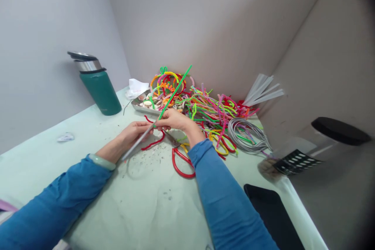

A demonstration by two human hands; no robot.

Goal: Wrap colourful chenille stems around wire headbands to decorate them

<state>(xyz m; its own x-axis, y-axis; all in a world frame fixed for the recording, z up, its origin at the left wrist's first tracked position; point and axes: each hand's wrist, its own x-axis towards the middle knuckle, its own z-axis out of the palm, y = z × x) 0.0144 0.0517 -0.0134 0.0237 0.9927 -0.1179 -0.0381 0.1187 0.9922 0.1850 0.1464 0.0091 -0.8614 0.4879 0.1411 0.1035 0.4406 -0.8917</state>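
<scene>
A long straight piece slants between my two hands: its upper part is a green pipe cleaner (177,88), its lower part a pale grey strip (136,145). My left hand (135,132) pinches it near the middle, where green and grey meet. Right beside, the fingers of my right hand (175,120) are closed on the green part. My fingers hide how the two parts are joined. Beneath my hands lies a bent red pipe cleaner (155,143). Scissors with red handles (183,175) rest on the table, partly under my right forearm.
Behind my hands, a metal tray (143,108) holds buttonlike pieces and pipe-cleaner rings. A colourful pipe-cleaner pile (205,105), white strips (262,90) and a grey coil (246,136) lie rightward. A green bottle (101,91), clear jar (295,156) and black phone-like slab (272,215) flank the table.
</scene>
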